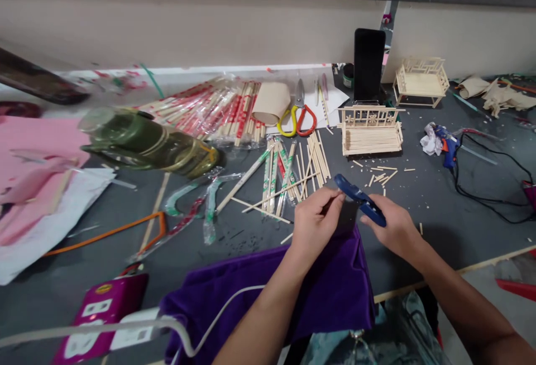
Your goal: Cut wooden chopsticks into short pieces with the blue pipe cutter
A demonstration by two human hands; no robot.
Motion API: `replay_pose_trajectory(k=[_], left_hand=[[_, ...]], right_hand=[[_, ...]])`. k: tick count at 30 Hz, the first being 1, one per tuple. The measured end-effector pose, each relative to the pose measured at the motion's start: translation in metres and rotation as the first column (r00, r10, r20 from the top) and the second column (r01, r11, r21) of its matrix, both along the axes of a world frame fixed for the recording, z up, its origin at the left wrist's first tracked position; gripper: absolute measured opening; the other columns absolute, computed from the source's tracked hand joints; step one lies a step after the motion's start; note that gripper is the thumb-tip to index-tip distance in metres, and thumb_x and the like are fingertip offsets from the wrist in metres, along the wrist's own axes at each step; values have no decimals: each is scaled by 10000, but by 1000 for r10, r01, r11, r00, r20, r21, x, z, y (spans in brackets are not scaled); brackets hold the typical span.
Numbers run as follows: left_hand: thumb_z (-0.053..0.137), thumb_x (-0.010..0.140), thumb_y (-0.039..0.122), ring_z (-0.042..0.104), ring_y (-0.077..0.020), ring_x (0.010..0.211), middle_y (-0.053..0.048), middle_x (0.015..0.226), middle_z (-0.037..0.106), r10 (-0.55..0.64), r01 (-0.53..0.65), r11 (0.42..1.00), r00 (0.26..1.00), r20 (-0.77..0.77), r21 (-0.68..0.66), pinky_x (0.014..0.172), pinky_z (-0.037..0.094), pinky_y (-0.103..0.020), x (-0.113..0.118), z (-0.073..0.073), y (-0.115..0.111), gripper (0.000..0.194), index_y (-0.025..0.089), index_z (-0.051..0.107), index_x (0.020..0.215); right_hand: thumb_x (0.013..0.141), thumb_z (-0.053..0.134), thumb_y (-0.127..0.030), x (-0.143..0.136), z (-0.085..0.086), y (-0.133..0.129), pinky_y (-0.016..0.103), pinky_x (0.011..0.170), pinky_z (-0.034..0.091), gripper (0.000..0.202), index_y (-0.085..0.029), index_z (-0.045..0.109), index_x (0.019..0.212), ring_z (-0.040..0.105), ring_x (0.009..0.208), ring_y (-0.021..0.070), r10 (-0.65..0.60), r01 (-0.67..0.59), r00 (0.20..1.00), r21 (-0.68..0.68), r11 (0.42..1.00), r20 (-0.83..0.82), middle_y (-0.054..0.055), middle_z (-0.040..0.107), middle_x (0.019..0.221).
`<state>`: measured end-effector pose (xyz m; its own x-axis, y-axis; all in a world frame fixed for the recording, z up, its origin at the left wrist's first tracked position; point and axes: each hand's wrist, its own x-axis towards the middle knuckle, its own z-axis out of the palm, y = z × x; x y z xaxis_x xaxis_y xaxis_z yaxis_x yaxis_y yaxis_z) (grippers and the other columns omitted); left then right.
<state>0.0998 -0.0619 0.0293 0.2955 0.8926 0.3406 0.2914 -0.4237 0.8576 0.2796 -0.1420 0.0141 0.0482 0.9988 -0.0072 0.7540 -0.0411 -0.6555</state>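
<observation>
My left hand [315,221] is closed in a pinch near the head of the tool. What its fingertips hold is too small to make out. A dark blue plier-like hand tool [360,200] lies in my right hand [397,227], its head pointing up and left toward the left fingertips. Just beyond the hands, loose wooden sticks [318,158] and paper-wrapped chopsticks [272,178] are spread on the dark table. A small stick-built bench model [372,136] stands past the tool, with short cut stick pieces [382,176] in front of it.
A second model bench [421,81], a phone [369,63] and scissors [299,114] stand or lie at the back. The blue glue gun [450,150] trails a black cord at right. To the left are a green bottle [154,142], orange-framed saw [104,234], magenta power strip [103,309] and purple cloth [234,275].
</observation>
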Motion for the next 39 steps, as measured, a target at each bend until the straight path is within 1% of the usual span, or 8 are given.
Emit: replay_pose_trajectory(k=[5, 8, 12, 21, 25, 28, 32, 39], left_hand=[[601, 907, 198, 580, -97, 595, 10, 682, 665, -59, 56, 992, 998, -29, -110, 573, 427, -196, 3, 2, -6, 171, 176, 687, 761], [604, 906, 205, 586, -102, 601, 6, 686, 672, -54, 50, 989, 998, -28, -141, 577, 430, -202, 3, 2, -4, 180, 176, 693, 752], [605, 901, 215, 585, -104, 595, 9, 666, 663, -50, 45, 985, 998, -26, -167, 562, 421, -203, 2, 0, -1, 188, 177, 698, 743], [613, 878, 243, 577, -113, 582, 7, 660, 674, -39, 33, 976, 999, -24, -217, 555, 420, -210, 4, 1, 1, 175, 181, 707, 744], [633, 857, 273, 569, -111, 581, 0, 682, 680, -16, 23, 969, 999, 30, -246, 540, 419, -203, 6, -2, 1, 145, 175, 715, 788], [664, 834, 292, 529, -99, 531, 13, 640, 656, -2, 19, 957, 998, 58, -291, 502, 391, -194, 6, -6, 1, 141, 173, 709, 773], [675, 820, 294, 539, -107, 543, 10, 613, 653, -19, 32, 942, 999, 44, -334, 519, 400, -202, 7, -11, 3, 169, 169, 712, 712], [682, 808, 297, 558, -110, 554, 5, 619, 670, -6, 21, 929, 999, 40, -369, 533, 417, -202, 10, -10, 5, 165, 165, 722, 716]], right_hand=[[899, 599, -289, -1, 2, -12, 289, 720, 473, 131, -227, 587, 1014, 681, 816, 219, -22, 18, 997, -53, 998, -74, 44, 701, 888], [894, 605, -311, 0, 0, -9, 276, 663, 430, 110, -226, 563, 947, 662, 726, 208, 1, -4, 999, -60, 998, -46, 25, 676, 798], [899, 600, -335, 1, -5, -3, 267, 639, 396, 129, -225, 536, 921, 653, 686, 202, 36, -35, 999, -67, 997, 17, 19, 665, 752], [907, 588, -356, 1, -14, -2, 258, 633, 390, 149, -216, 543, 934, 658, 675, 195, 34, -31, 999, -82, 996, 34, 19, 668, 738], [906, 599, -361, 1, -11, -2, 253, 644, 394, 157, -219, 544, 940, 675, 700, 193, 9, -7, 1000, -102, 995, 22, 20, 694, 777], [905, 605, -363, 0, -7, -3, 258, 634, 371, 160, -218, 552, 945, 686, 711, 204, 4, 5, 998, -154, 988, 63, 22, 707, 780], [913, 597, -363, -1, -3, -6, 269, 616, 332, 162, -209, 564, 953, 682, 690, 208, 2, 22, 993, -209, 978, 117, 29, 715, 770], [914, 591, -355, -2, -5, -6, 267, 633, 340, 152, -210, 565, 952, 685, 710, 206, -20, 37, 997, -242, 970, 74, 28, 714, 784]])
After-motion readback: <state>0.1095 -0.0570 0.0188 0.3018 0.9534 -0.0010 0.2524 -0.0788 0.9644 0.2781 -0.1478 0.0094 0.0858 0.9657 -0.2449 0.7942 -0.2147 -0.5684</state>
